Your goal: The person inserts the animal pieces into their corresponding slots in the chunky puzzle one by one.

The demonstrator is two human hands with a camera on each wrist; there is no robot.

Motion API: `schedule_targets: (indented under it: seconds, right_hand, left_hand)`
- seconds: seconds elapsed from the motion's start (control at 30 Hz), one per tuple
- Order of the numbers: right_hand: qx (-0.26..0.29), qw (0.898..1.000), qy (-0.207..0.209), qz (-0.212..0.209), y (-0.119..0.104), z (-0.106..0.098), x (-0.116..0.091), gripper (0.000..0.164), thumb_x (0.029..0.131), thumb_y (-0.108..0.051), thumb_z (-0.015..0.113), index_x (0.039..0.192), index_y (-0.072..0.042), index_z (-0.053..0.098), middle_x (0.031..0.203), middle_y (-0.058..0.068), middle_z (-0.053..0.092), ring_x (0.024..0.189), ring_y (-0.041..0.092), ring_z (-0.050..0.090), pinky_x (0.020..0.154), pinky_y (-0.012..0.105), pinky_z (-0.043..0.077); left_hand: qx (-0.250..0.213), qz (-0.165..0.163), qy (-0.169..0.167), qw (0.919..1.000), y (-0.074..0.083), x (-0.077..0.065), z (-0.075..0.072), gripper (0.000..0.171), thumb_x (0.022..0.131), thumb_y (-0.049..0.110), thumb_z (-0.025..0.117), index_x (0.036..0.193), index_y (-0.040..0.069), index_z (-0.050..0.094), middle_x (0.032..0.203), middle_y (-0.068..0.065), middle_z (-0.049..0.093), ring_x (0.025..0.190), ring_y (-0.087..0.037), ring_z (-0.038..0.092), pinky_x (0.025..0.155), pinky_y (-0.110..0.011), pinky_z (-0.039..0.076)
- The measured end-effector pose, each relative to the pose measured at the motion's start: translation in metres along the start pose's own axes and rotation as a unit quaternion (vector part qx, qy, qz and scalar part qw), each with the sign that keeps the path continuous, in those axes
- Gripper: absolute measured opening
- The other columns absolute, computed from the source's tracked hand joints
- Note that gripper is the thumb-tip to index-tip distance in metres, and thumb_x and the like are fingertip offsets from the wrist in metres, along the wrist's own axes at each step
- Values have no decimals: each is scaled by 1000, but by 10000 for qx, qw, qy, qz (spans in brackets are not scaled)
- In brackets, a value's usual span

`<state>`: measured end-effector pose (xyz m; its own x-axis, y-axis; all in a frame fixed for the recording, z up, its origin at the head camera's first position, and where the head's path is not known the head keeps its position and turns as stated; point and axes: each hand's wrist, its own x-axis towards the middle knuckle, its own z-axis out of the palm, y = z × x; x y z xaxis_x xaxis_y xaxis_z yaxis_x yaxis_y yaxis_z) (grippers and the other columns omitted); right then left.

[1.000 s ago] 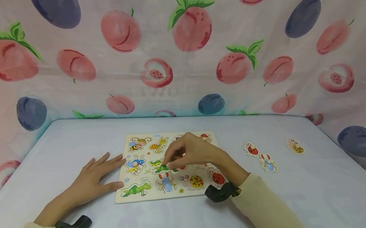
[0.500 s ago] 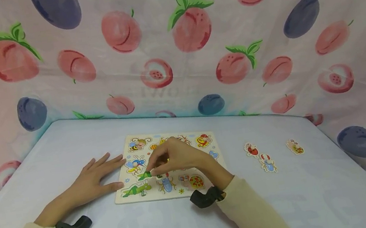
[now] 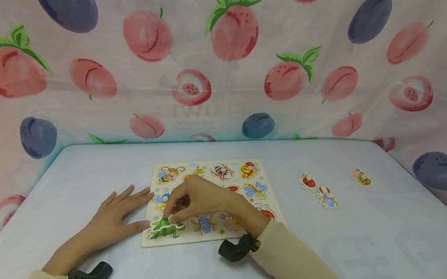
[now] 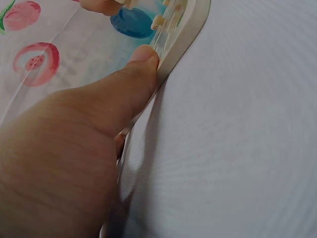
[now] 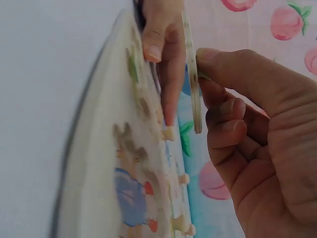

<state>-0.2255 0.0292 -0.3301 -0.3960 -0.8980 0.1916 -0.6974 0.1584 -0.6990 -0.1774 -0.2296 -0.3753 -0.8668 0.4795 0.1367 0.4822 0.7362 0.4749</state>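
Green wooden grasshopper piece [image 3: 160, 224], pinched by the right hand [image 3: 203, 197], should align before pressing; the left hand [image 3: 115, 221], fingers extended, touches the pale rectangular wooden board [image 3: 147, 242], lower centre.

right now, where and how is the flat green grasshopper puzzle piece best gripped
Probably near the middle of its upper face, from above, as the right hand pinches it: the thin, flat green grasshopper puzzle piece is roughly parallel to the pale rectangular board and clear of it, so gripping on top leaves its rim and underside free.
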Motion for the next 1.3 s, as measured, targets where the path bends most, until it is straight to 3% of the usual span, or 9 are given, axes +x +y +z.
schedule_targets:
  seconds: [0.53,0.9,1.3]
  right_hand:
    - [-725,9946,-353,660,4,13,7,6,84,-16,75,90,-17,76,75,-16,63,65,-1,50,60,14,44]
    - [-887,9935,-320,640,3,20,9,6,84,-15,75,90,-16,76,73,-15,62,61,-2,48,57,12,41]
    - [-917,9928,-294,715,2,21,10,6,85,-16,75,90,-17,76,72,-15,61,61,-2,47,56,12,40]
  left_hand:
    - [13,80,18,10000,2,2,-2,68,86,48,65,143,15,46,149,-10,39,140,-41,18,107,-65,7]
    - [3,116,124,9999,1,-1,-1,68,86,50,66,142,16,48,148,-9,41,140,-42,19,107,-65,8]
    - [-30,5,18,10000,0,1,1,70,85,53,64,143,17,47,149,-8,39,141,-41,16,109,-63,5]
